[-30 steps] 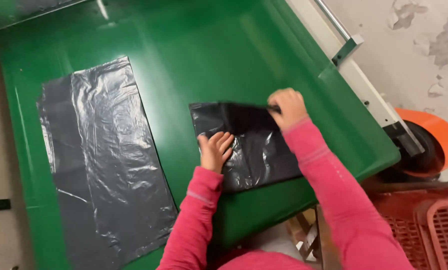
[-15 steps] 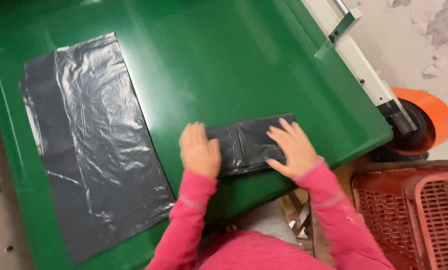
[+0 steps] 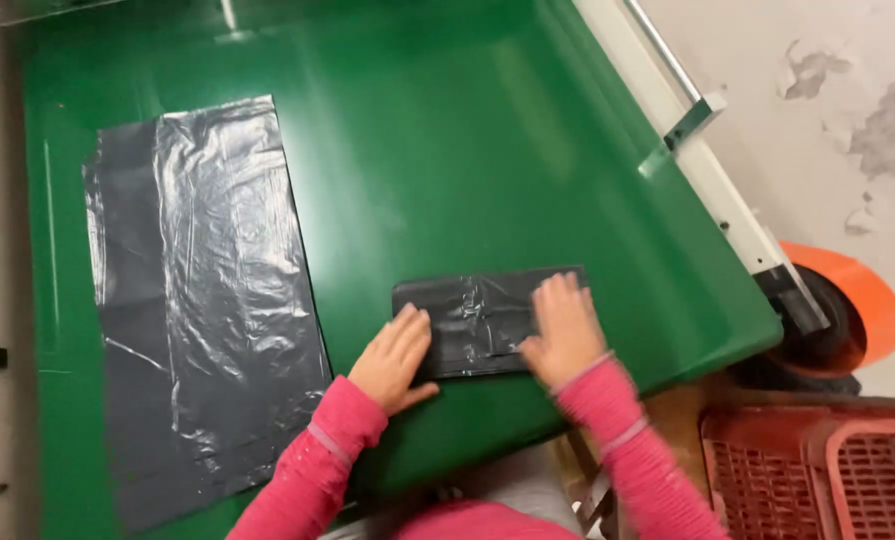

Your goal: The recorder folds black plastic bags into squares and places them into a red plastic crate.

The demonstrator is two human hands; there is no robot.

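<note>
Near the lower middle of the frame, on the green tabletop, lies a folded black plastic bag, a narrow flat strip close to the front edge of the tabletop. Your left hand rests at the left end of this strip, palm down, fingers together and pointing toward the upper right; the grip is released, it only presses flat and clasps nothing. Your right hand lies on the right part of the strip, also palm down with the fingers spread toward the top of the frame; its grip is released too, pressing the plastic onto the tabletop. Both your sleeves are pink.

At the left of the frame a second black plastic bag lies unfolded and flat, long and wrinkled, well apart from your hands. At the right edge of the tabletop runs a white metal rail. Beyond it, at the right of the frame, stands an orange round object, and in the lower right corner you see a red plastic crate.
</note>
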